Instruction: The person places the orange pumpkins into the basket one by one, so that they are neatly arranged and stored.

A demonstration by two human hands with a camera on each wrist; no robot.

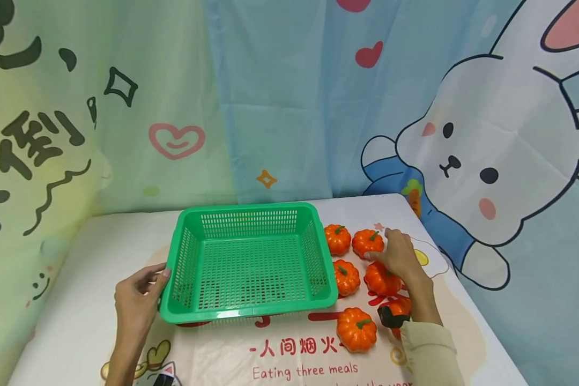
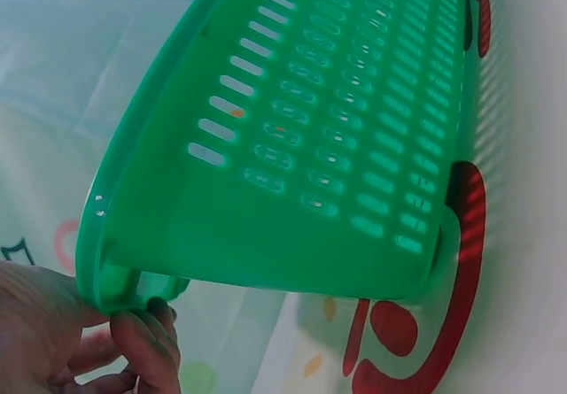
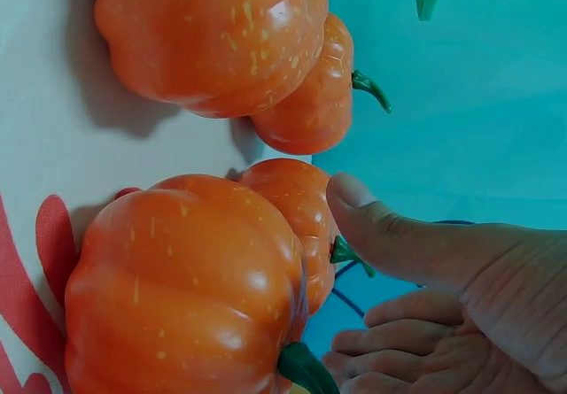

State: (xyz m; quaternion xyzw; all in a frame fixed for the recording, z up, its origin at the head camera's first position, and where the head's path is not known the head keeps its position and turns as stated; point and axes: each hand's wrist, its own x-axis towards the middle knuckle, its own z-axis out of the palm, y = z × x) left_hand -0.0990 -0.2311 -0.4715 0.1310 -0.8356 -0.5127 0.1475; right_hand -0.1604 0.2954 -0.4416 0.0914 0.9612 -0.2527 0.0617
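Observation:
A green plastic basket [image 1: 248,273] with slotted walls stands on the table, nothing inside it. My left hand [image 1: 142,295] grips its left rim, fingers curled under the edge beside the thumb in the left wrist view. To the right of the basket lie several small orange pumpkins with green stems. My right hand [image 1: 398,254] hovers over them, thumb and fingers spread apart, nearest to the back right pumpkin [image 1: 366,244] and the pumpkin [image 1: 382,279] in front of it. In the right wrist view, no pumpkin lies between thumb and fingers. The wrist camera partly hides another pumpkin [image 1: 399,306].
Other pumpkins sit along the basket's right side [image 1: 338,239] and near its front right corner [image 1: 357,329]. A printed cloth [image 1: 299,370] with red lettering covers the table. Behind the table hangs a curtain [image 1: 280,107] with cartoon prints.

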